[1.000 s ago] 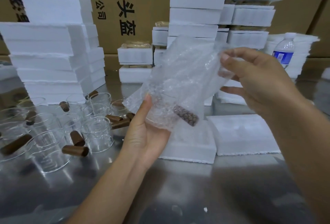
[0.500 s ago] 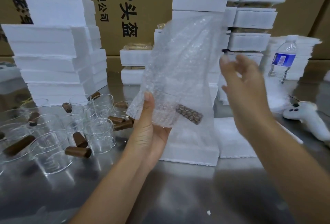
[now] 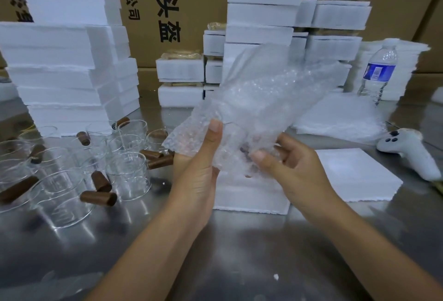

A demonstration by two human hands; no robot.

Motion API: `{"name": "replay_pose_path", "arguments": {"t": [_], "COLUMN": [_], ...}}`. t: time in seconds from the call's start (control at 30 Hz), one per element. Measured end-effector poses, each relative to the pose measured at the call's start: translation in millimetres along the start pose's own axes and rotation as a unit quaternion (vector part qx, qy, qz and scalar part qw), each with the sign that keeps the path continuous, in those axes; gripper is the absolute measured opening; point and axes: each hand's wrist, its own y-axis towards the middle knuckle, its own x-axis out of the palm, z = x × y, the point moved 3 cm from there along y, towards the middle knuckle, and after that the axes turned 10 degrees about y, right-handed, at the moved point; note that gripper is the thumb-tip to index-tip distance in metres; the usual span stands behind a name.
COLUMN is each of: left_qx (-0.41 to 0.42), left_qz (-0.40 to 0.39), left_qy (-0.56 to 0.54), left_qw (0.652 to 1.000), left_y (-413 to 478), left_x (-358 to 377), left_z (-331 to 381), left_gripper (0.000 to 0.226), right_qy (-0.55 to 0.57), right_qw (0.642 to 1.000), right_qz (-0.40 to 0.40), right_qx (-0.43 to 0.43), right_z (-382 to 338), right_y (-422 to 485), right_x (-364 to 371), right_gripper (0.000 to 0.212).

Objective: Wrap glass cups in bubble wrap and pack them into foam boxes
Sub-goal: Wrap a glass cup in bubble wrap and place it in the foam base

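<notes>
I log: glass cup [image 3: 237, 140], dim inside bubble wrap [image 3: 268, 94], above foam box [image 3: 251, 197]; left hand [image 3: 199, 169] grips the 7 o'clock end; right hand [image 3: 297, 171] pinches alongside; long axis and loose tail run toward 1 o'clock from both.

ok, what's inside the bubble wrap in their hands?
A brown handle shows dimly through the bubble wrap. The rest is too veiled by the layers to make out.

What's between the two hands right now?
Bubble wrap, loosely round a cup, gripped by the left hand and right hand; seen in the head view.
</notes>
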Motion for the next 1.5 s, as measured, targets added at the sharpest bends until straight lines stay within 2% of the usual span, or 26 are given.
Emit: {"name": "replay_pose_path", "arguments": {"t": [0.03, 0.17, 0.27, 0.3, 0.57, 0.67, 0.77, 0.87, 1.0, 1.03, 1.13, 1.17, 1.3, 1.37, 1.43, 1.5], "left_qx": [-0.002, 0.020, 0.057, 0.071, 0.104, 0.092, 0.067, 0.073, 0.074, 0.077, 0.092, 0.099, 0.122, 0.121, 0.122, 0.131], "left_qz": [-0.002, -0.018, -0.047, -0.058, -0.112, -0.130, -0.147, -0.150, -0.140, -0.135, -0.121, -0.128, -0.148, -0.150, -0.149, -0.151], "left_qy": [0.019, 0.118, 0.181, 0.206, 0.338, 0.377, 0.406, 0.417, 0.422, 0.422, 0.421, 0.421, 0.446, 0.462, 0.486, 0.517], "left_qw": [1.000, 0.993, 0.981, 0.974, 0.929, 0.912, 0.899, 0.893, 0.893, 0.893, 0.894, 0.892, 0.874, 0.866, 0.853, 0.832], "left_y": [0.0, 2.1, 3.5, 3.0, -4.8, -6.6, -7.4, -10.2, -10.1, -9.8, -9.0, -9.4, -11.0, -10.9, -10.3, -10.8], "left_x": [-1.3, -5.0, -5.7, -5.9, -3.4, -0.6, 0.5, 4.7, 5.1, 5.1, 5.6, 6.3, 6.9, 5.5, 2.5, -0.3], "left_z": [-1.8, -1.6, 3.0, 4.7, 7.1, 5.5, -0.2, -0.2, -0.3, -0.5, -0.7, -0.6, -2.1, -2.3, -0.8, 1.1], "left_gripper": [0.074, 0.082, 0.096, 0.094, 0.029, 0.024, 0.037, 0.036, 0.027, 0.029, 0.043, 0.045, 0.036, 0.035, 0.038, 0.049], "right_qy": [-0.005, 0.005, 0.001, -0.004, -0.057, -0.124, -0.134, -0.159, -0.124, -0.124, -0.155, -0.177, -0.196, -0.164, -0.134, -0.133], "right_qw": [1.000, 0.996, 0.994, 0.994, 0.987, 0.975, 0.967, 0.963, 0.982, 0.985, 0.986, 0.982, 0.978, 0.984, 0.987, 0.985], "right_qz": [0.018, 0.085, 0.106, 0.110, 0.150, 0.176, 0.187, 0.162, 0.088, 0.070, 0.001, -0.010, 0.011, 0.033, 0.059, 0.060], "right_qx": [-0.004, -0.004, 0.002, 0.000, -0.018, -0.063, -0.113, -0.144, -0.113, -0.102, -0.062, -0.061, -0.064, -0.057, -0.062, -0.087], "right_z": [-0.4, 0.5, -0.2, -0.9, -3.9, -5.7, -11.3, -15.0, -11.7, -10.1, -3.7, -3.8, -8.0, -5.5, -6.3, -10.9], "right_y": [0.2, 0.1, 0.2, 0.2, -0.6, -1.6, -2.5, -1.9, -3.4, -4.2, -6.1, -6.6, -5.8, -5.1, -5.2, -5.8], "right_x": [-0.9, -6.7, -9.5, -10.2, -17.5, -21.4, -23.9, -24.2, -14.8, -12.8, -9.3, -7.8, -5.2, -7.9, -10.3, -9.0], "right_gripper": [0.009, 0.022, 0.019, 0.019, 0.018, 0.009, 0.016, 0.021, 0.023, 0.028, 0.057, 0.058, 0.040, 0.042, 0.045, 0.036]}}
